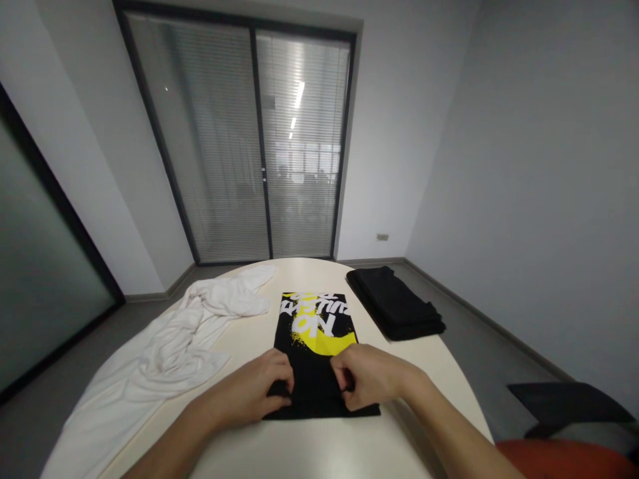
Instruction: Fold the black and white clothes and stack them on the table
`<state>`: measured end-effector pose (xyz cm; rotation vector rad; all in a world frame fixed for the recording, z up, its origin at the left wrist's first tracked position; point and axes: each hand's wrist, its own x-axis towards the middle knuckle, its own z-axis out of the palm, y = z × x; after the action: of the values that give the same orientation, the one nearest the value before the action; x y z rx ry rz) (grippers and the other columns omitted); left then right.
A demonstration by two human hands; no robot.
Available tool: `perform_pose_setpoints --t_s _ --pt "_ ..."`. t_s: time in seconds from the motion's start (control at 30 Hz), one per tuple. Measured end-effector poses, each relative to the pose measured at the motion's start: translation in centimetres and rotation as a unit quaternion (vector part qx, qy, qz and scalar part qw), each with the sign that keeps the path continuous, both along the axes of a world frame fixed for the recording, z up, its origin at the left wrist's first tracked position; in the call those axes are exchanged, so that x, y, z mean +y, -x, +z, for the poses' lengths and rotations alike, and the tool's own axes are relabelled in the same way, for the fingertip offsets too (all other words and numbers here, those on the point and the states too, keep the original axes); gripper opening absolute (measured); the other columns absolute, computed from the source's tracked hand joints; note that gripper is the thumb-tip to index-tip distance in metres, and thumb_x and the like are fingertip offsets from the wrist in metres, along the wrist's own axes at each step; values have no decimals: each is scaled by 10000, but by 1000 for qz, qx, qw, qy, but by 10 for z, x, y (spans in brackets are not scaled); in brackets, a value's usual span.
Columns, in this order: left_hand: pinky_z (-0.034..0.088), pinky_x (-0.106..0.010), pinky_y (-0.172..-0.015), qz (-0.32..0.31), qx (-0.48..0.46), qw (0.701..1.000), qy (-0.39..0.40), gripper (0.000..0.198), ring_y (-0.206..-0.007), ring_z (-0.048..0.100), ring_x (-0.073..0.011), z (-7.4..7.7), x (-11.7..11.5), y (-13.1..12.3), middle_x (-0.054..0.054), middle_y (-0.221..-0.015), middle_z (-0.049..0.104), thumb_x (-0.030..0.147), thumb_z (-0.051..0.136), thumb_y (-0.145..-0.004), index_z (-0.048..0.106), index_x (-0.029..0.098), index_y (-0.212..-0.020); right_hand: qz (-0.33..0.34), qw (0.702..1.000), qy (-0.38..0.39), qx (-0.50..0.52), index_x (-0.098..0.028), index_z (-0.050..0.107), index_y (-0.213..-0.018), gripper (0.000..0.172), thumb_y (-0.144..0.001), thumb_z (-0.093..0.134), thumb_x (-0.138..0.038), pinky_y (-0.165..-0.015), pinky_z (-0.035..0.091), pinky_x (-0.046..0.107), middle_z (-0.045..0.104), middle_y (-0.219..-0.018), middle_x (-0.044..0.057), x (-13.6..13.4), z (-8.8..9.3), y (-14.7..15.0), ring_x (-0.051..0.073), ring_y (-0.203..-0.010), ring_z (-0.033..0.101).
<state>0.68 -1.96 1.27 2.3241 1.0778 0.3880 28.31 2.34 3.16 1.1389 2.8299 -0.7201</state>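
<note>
A folded black T-shirt (312, 379) lies flat on the table in front of me, with white lettering and a yellow splash printed on its far half. The lettering is upside down to me. My left hand (267, 386) is at the shirt's near left side, fingers curled and thumb bent toward them on the black cloth. On the near right side, my right hand (362, 374) is closed with its knuckles up and fingertips on the fabric. Cloth pinched inside either hand is mostly hidden.
A crumpled white cloth (170, 346) spreads along the left of the round pale table (299, 269). A stack of folded black cloth (394, 303) sits at the right edge. A chair with an orange seat (564, 459) stands at lower right.
</note>
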Motion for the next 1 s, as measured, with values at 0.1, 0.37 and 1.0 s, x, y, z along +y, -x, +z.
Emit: perform_pose_setpoints --t_s 0.1,0.37,1.0 --pt "427 -296 -918 -1 14 1000 21 183 -1057 543 -203 1 -1 1 -13 -1035 607 171 750 -734 679 251 -883 -7 999 30 -24 -224 669 -807 243 -614 749 -348 -503 320 201 653 -708 -49 0 -4 2 99 -564 506" --pt "438 -294 -893 12 20 999 41 288 -1020 553 -199 0 -1 8 -1 -1029 607 131 731 -671 670 256 -923 -6 994 107 7 -203 707 -883 238 -644 705 -209 -513 360 176 675 -757 -42 5 -4 -6 88 -600 557" --pt "423 -249 -775 42 81 996 25 209 -951 558 -186 9 -7 7 7 -937 618 130 627 -619 649 238 -797 -22 985 160 -53 -224 724 -852 414 -550 851 -477 -511 370 196 680 -723 -49 -1 -2 -2 104 -591 570"
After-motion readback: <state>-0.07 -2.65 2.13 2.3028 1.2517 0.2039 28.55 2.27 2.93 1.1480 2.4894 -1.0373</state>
